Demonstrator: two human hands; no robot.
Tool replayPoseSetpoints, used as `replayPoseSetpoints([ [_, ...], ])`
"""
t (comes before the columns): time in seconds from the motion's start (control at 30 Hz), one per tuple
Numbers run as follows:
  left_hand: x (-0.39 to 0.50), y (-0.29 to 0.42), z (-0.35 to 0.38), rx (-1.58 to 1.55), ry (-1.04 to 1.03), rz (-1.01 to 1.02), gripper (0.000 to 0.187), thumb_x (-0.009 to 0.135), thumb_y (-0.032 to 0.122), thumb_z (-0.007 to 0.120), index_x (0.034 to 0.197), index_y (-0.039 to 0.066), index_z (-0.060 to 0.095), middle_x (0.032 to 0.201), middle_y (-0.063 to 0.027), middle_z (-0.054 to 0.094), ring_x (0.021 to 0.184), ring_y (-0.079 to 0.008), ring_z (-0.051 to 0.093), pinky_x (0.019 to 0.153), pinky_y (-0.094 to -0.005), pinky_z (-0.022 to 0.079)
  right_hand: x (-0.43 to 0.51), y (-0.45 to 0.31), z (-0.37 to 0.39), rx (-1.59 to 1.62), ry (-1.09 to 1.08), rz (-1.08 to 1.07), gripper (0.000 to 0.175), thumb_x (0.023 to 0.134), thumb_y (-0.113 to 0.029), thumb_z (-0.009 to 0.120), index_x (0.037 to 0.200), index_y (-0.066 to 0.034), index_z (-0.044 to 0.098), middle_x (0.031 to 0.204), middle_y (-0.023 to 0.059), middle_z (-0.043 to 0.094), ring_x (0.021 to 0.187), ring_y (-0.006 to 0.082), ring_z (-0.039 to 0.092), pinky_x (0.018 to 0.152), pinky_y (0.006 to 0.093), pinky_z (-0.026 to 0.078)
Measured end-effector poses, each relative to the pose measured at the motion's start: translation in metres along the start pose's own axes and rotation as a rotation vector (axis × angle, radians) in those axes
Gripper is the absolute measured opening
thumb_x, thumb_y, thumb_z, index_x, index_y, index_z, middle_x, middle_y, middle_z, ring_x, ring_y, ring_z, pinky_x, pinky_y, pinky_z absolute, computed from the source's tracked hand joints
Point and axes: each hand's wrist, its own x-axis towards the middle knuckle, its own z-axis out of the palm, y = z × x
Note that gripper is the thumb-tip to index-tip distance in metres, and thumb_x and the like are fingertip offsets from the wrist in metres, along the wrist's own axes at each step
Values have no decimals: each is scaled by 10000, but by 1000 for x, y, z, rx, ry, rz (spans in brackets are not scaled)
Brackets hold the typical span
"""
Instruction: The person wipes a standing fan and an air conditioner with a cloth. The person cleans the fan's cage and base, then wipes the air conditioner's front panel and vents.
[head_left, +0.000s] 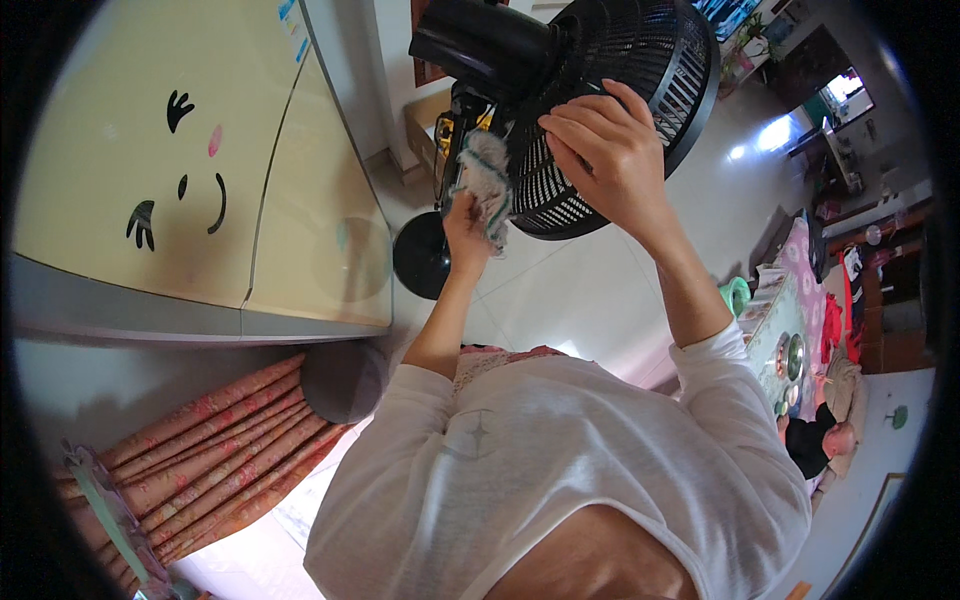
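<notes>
A black standing fan (495, 45) is tilted in view before me, its slatted plastic guard (555, 199) facing partly away. My left hand (466, 232) grips a crumpled, greyish cloth (487, 176) with a green edge, close to the fan's pole. Over the back of the guard lies my right hand (611, 154), its fingers bent against the slats; whether they grip is hidden. Below the pole, the fan's round black base (421, 255) stands on the floor.
A cream refrigerator (187, 180) with face stickers stands at left, above a floral curtain (217, 457). A cardboard box (424, 127) is behind the fan. At right, a person (817, 442) sits by a table (769, 352) holding bowls. A green stool-like object (736, 296) is nearby.
</notes>
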Motion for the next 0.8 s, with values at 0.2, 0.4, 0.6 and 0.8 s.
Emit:
replayPoseSetpoints([
  [0.2,22,-6,-47,-723,175,-173,272,937,203,547,1172,73,504,1069,-32,597,1028,-198,569,890,-378,470,10,-9,-5,156,-9,-11,137,726,-101,689,859,-69,687,823,50,672,840,209,620,922,436,421],
  [0.4,124,-36,-35,-331,-80,-106,140,907,117,563,1025,53,602,993,-32,607,935,-130,557,829,-278,434,14,-25,-7,315,-50,59,178,715,-38,690,891,-25,669,869,80,664,890,233,618,952,429,405],
  [0.6,144,-93,-41,-98,-39,27,43,867,43,570,839,23,596,797,7,536,778,-88,491,698,-241,396,4,-26,5,344,-47,75,183,673,-49,707,848,-16,663,865,93,653,881,240,608,945,422,415],
  [0.8,137,7,-52,-210,29,-124,107,916,145,532,985,69,563,854,12,596,720,-111,566,562,-242,433,-4,-21,3,442,-5,9,220,701,-58,704,909,-9,655,910,113,634,889,272,598,920,406,432],
])
